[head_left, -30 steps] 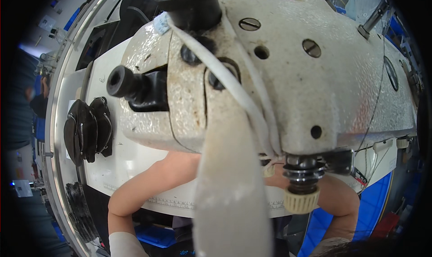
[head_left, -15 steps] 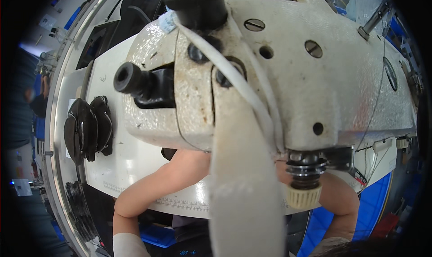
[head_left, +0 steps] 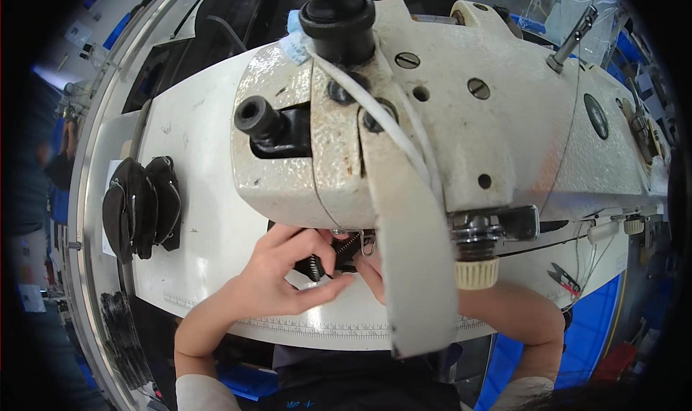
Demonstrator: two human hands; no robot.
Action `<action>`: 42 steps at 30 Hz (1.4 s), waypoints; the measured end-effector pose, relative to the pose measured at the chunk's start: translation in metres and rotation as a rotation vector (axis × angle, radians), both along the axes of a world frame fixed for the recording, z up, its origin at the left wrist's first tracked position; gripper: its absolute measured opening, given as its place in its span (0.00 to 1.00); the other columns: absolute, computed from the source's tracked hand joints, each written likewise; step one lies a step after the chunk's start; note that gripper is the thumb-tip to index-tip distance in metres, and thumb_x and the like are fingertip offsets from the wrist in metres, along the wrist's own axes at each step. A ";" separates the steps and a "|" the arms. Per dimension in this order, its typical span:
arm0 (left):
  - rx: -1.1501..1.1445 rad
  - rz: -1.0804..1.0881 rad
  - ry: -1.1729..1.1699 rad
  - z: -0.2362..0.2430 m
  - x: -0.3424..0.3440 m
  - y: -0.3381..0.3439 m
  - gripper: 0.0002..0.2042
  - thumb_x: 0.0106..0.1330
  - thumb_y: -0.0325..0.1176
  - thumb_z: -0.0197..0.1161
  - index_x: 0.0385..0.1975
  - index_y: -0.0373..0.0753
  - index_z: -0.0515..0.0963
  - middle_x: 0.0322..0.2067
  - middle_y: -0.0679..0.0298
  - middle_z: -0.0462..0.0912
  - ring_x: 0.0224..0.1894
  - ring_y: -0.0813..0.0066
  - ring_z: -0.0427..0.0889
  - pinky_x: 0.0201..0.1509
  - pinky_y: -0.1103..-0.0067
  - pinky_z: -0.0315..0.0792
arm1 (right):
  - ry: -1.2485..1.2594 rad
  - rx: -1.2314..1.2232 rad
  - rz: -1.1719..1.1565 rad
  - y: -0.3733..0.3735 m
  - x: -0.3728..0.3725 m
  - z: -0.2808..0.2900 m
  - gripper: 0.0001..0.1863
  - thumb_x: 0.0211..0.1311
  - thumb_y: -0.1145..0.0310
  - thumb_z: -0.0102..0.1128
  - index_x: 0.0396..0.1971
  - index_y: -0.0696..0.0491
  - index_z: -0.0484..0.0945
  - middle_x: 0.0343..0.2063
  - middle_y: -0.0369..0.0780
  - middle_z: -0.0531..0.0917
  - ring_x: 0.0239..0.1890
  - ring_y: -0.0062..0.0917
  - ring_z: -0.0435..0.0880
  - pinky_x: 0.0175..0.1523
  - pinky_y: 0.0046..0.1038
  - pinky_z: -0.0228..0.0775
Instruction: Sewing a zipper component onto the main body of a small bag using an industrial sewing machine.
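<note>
A white sewing table (head_left: 209,249) with a ruler scale (head_left: 281,329) along its near edge fills the middle of the workroom; at the far left, another person's arm (head_left: 70,137) shows small. A white industrial sewing machine (head_left: 447,141) spans the table, a pale strap (head_left: 418,274) hanging down in front of it.

On the left of the table, black zippered pouches (head_left: 132,209) sit side by side, zips running roughly away from the person; their contents cannot be seen. Below the table's right edge is a blue bin (head_left: 597,332), its inside mostly hidden.

A black zippered piece (head_left: 347,249) lies under the machine's needle end. One visible row of teeth slants from lower left to upper right, toward the machine; fingers and machine cover too much to tell its full long axis.

The left hand (head_left: 274,274) curls its forefinger and thumb around the piece's left part. The right hand (head_left: 370,275) is at its right side, partly behind the strap, so its grip cannot be told. Red-handled thread snips (head_left: 564,279) lie well to the right.
</note>
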State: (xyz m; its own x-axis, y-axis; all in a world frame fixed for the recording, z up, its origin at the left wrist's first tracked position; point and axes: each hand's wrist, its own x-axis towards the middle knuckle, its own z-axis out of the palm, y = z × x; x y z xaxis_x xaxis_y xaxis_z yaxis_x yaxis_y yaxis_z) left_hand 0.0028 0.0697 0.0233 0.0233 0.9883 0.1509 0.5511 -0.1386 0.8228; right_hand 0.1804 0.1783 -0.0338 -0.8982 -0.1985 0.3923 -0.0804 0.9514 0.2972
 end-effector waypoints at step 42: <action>0.034 -0.118 0.362 -0.070 -0.011 0.009 0.12 0.41 0.23 0.61 0.29 0.33 0.78 0.23 0.54 0.77 0.28 0.57 0.78 0.29 0.67 0.71 | 0.036 -0.170 -0.057 -0.013 0.013 -0.024 0.17 0.36 0.70 0.56 0.31 0.60 0.79 0.17 0.37 0.73 0.17 0.21 0.70 0.23 0.23 0.62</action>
State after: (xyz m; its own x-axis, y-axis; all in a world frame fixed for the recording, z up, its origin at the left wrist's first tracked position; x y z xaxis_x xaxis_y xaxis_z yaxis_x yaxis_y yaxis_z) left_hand -0.0077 0.0784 -0.0472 0.1941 0.9703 0.1447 0.7839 -0.2421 0.5718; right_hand 0.1934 0.1653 -0.0573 -0.8909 -0.0756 0.4479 -0.0169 0.9909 0.1335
